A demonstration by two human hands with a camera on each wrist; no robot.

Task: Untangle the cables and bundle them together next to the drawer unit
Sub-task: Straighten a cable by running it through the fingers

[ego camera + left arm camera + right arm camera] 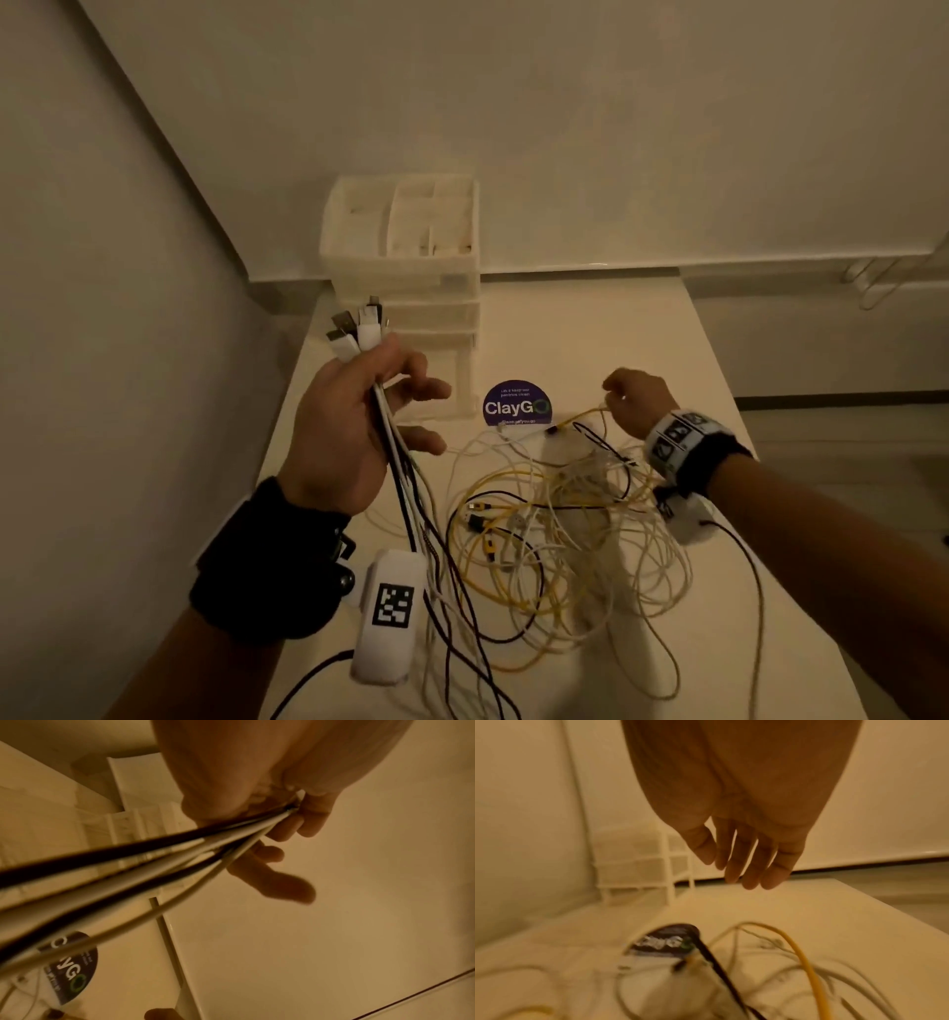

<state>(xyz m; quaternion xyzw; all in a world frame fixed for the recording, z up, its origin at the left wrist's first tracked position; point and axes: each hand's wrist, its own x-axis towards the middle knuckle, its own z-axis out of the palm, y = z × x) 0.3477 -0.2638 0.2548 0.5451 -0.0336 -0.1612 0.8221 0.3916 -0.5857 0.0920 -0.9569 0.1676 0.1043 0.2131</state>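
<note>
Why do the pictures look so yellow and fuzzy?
Head view: dim, warm light tints everything yellowish, and the wide lens bends the wall lines; the drawer unit looks slightly soft. Left wrist view: the cables held in the left hand are smeared, too close to be sharp. Right wrist view: the right hand and the yellow cable are blurry.

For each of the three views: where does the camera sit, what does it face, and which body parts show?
Head: above, facing down at the table, cable tangle, drawer unit; both hands show.
Left wrist: looks along the left hand gripping cable ends.
Right wrist: looks along the right hand, fingers straight, over the tangle.
All share the ClayGo sticker.
</note>
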